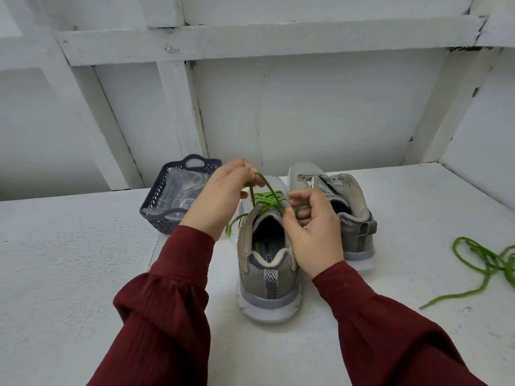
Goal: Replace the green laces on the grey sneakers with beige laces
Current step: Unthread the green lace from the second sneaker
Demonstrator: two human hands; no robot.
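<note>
two hands in dark red sleeves [172,302] work on a grey sneaker on a white table [69,274].

the left hand [223,199] is raised, its fingertips pinched tight on a loop of green lace [267,199]. from that pinch the lace runs down and towards the person, into the crossed lacing just below the hand. one loose end hangs beside the left wrist.

the right hand [315,232] sits lower, at the right edge of the same lacing, with thumb and fingers curled in close together. it is not clear whether they grip the lace or the shoe's edge.

the near sneaker [267,285] stands upright between the two wrists, heel towards the person, green lace threaded through it.

there are two grey sneakers. the second sneaker [354,235] stands just beyond and to the right of the right hand, with no lace in it.

there are two green laces. the loose green lace [485,260] lies tangled on the table well to the right of the right hand.

one dark basket [158,215] sits just left of the left hand, holding clear plastic packaging [184,190].
</note>
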